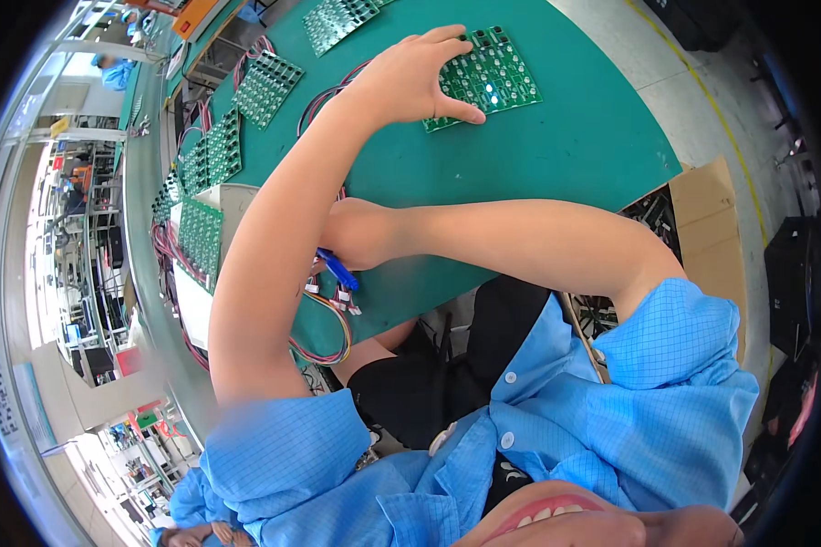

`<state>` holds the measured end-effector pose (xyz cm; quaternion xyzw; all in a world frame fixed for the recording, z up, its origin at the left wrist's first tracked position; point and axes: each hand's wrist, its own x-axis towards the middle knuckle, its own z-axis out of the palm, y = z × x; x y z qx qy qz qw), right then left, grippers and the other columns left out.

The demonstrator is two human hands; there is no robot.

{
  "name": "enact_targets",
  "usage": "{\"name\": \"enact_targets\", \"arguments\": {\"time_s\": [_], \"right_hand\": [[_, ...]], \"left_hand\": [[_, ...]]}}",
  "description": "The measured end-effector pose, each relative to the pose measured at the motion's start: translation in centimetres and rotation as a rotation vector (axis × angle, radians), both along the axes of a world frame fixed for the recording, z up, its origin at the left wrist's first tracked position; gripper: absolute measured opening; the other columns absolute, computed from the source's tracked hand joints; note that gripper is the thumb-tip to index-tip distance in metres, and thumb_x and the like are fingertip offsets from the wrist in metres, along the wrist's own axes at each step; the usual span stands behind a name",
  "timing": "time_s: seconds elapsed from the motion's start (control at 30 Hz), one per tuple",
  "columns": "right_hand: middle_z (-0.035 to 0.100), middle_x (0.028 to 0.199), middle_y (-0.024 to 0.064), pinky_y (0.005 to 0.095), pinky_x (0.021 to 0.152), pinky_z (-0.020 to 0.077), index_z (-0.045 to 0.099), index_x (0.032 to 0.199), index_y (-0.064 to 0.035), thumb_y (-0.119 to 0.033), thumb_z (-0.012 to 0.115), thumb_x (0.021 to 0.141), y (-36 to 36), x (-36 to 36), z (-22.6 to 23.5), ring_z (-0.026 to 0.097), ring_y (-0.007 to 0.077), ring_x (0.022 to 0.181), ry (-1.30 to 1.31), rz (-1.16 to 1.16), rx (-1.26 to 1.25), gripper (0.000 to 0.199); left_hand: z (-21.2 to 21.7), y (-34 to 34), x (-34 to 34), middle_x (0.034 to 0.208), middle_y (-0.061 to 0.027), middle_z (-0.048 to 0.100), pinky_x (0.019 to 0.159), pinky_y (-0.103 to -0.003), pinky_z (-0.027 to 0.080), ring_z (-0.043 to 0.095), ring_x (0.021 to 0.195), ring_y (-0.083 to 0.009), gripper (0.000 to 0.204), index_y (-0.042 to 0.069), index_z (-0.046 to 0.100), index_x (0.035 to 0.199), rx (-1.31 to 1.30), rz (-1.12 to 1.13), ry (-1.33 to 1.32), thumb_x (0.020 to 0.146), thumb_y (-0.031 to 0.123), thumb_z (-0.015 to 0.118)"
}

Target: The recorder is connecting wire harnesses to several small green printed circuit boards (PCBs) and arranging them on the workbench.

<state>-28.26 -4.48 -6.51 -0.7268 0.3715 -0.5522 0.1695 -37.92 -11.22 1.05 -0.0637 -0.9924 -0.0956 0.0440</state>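
My left hand (415,77) spans the left part of a green circuit board (511,77) on the table. The thumb lies at the board's near edge, the fingers at its far side. One small light on the board glows bluish white. My right hand (360,234) is crossed under my left forearm, its fingers curled and partly hidden. A blue pen-like plastic piece (339,271) juts from beneath it; its exact kind is unclear. Just below hang white plug connectors (346,299) on coloured wires (345,342).
More circuit boards (269,88) with wire bundles line the left side of the green table (575,137); another board (337,23) lies at the far edge. A cardboard box (711,210) with dark parts stands at the right. Co-workers in blue (201,501) sit at the left.
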Motion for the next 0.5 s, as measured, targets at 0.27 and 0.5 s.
{"name": "enact_targets", "arguments": {"time_s": [0.27, 0.5], "right_hand": [[0.066, 0.109, 0.0156, 0.0416, 0.087, 0.049, 0.066, 0.103, -0.0046, -0.007, 0.065, 0.081, -0.5, 0.7, 2.7, 0.062, 0.0341, 0.102, 0.1, 0.063, 0.088, 0.022], [0.061, 0.124, 0.0125, 0.0373, 0.099, 0.0441, 0.055, 0.129, -0.0026, -0.007, 0.064, 0.091, 1.2, 0.0, 0.2, 0.057, 0.0221, 0.114, -0.119, 0.26, 0.242, 0.039]], "left_hand": [[1.9, -1.2, 0.7, 0.133, -0.017, 0.057, 0.099, -0.047, 0.044, 0.057, 0.118, -0.0353, 0.103, 0.012, 0.033, 0.147, -0.06, 0.018, -0.096, 0.068, 0.06, 0.078], [2.3, 1.5, 5.2, 0.105, -0.0147, 0.068, 0.094, -0.052, 0.044, 0.064, 0.104, -0.0357, 0.081, 0.006, 0.052, 0.132, -0.216, 0.209, 0.234, 0.074, 0.059, 0.073]]}}
